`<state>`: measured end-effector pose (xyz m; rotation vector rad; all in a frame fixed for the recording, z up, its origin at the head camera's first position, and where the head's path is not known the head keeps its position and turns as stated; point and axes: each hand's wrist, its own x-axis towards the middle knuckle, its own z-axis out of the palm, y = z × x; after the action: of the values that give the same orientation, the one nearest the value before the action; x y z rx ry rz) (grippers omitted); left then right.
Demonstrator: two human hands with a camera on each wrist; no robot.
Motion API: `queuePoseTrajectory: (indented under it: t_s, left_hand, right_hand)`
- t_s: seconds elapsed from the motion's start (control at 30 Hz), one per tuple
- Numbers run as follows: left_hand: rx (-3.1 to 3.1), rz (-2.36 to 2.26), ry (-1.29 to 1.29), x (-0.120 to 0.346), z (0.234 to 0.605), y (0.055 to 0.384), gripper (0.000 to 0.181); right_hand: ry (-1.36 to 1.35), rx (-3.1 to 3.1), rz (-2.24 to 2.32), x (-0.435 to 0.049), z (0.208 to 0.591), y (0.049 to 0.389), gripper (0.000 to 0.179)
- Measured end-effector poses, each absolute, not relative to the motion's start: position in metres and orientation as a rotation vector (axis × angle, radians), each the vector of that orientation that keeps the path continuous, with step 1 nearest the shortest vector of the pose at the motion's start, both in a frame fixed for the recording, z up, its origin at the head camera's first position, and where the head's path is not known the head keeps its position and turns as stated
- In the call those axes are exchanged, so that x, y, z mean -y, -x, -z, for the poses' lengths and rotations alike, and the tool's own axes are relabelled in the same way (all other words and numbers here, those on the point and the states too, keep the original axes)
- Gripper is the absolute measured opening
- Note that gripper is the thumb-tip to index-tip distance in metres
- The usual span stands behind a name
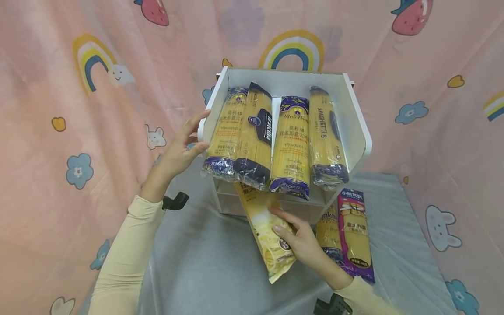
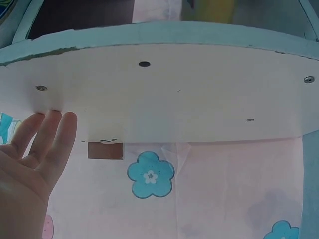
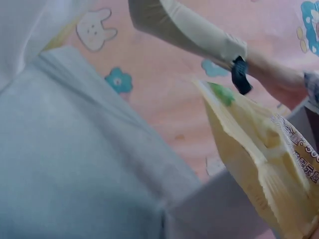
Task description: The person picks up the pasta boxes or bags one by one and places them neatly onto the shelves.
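My left hand [image 1: 179, 146] rests against the left side wall of a white shelf unit [image 1: 357, 118]. In the left wrist view, its straight fingers [image 2: 65, 132] touch the wall's outer face. With my right hand [image 1: 301, 238] I hold a yellow pasta packet [image 1: 271, 249] by its right side, thumb on the front. This packet slants in front of the unit, its top end hidden behind the spaghetti packs hanging over the upper tier. The right wrist view shows the packet's crimped seam [image 3: 261, 169]; most of the right hand falls outside that view.
On the upper tier lie several spaghetti packs [image 1: 291, 144], their lower ends past the front edge. A pink-and-purple noodle pack [image 1: 356, 234] and another spaghetti pack [image 1: 330, 229] lie on the grey cloth [image 1: 197, 271] at right. A patterned pink curtain [image 1: 118, 26] hangs behind.
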<state>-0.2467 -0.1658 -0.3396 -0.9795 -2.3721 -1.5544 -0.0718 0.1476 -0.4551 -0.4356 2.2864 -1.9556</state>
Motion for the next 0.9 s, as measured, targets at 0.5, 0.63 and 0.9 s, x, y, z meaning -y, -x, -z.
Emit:
queuePoseTrajectory:
  t_s: [0.5,0.63,0.9]
  left_hand:
    - [2.363,1.571,0.986,0.163,0.339,0.245,0.09]
    - [2.351,1.571,0.99,0.163,0.34,0.246,0.091]
    - [2.324,1.567,1.004,0.164,0.342,0.249,0.091]
  right_hand:
    - [0.417,-1.892,2.142,-0.1,0.481,0.082,0.1]
    - [0.519,-2.059,1.97,-0.101,0.487,0.082,0.112]
    - [0.406,-2.431,1.753,-0.106,0.498,0.076,0.088]
